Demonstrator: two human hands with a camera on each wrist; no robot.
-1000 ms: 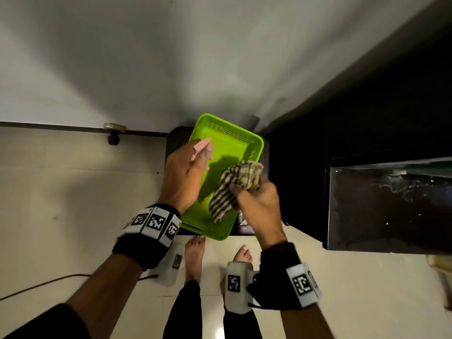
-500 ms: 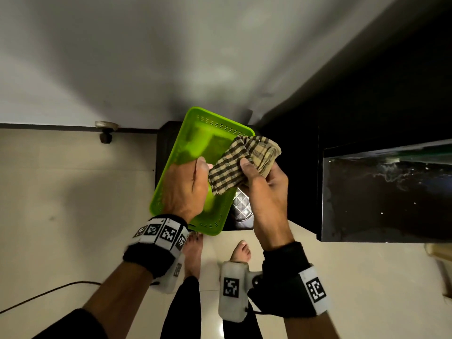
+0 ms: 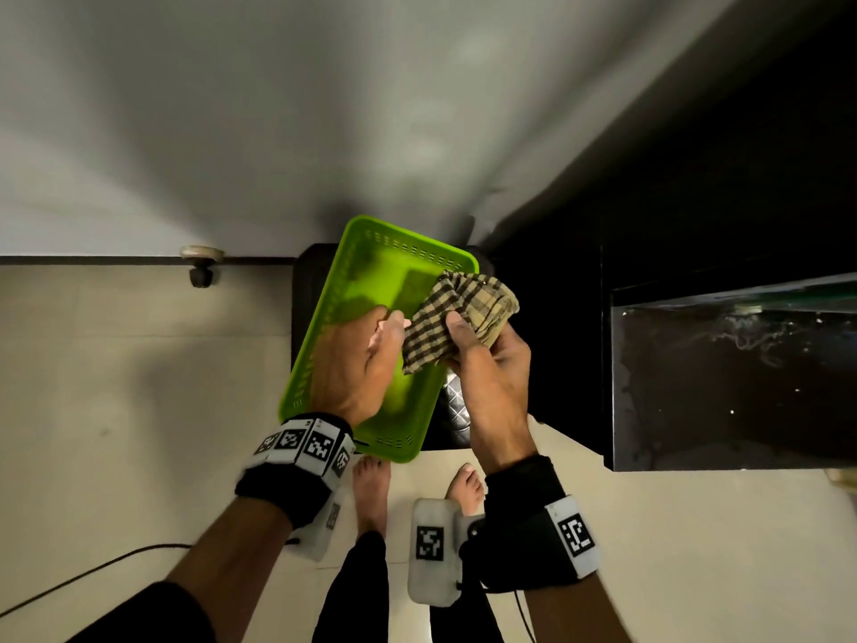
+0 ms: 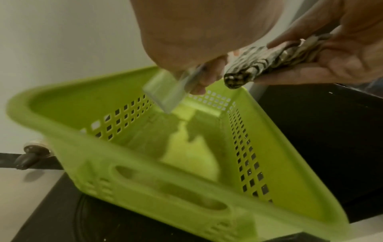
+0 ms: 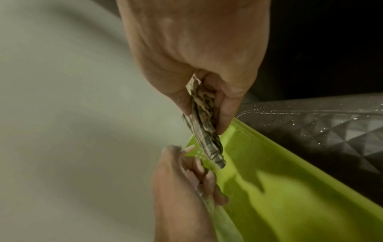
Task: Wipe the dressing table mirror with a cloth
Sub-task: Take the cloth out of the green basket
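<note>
A checked beige and brown cloth (image 3: 459,313), folded into a thick wad, is gripped between the thumb and fingers of my right hand (image 3: 487,364) over the right rim of a green basket (image 3: 324,336). In the right wrist view the cloth (image 5: 205,131) sticks out beyond the fingers. My left hand (image 3: 366,359) hovers over the basket just left of the cloth. Its curled fingers (image 4: 207,77) hold a pale flat piece (image 4: 165,95) that I cannot identify. I can make out no mirror.
The perforated basket (image 4: 269,163) looks empty and sits on a dark stool with a quilted seat (image 5: 331,131). To the right stands dark furniture with a glossy, smeared top (image 3: 732,387). A doorstop (image 3: 201,266) sits at the wall's base, and a cable (image 3: 92,573) crosses the floor.
My right hand has lifted the cloth out of the basket toward its right rim. My left hand has drawn back and closed in beside the cloth.
</note>
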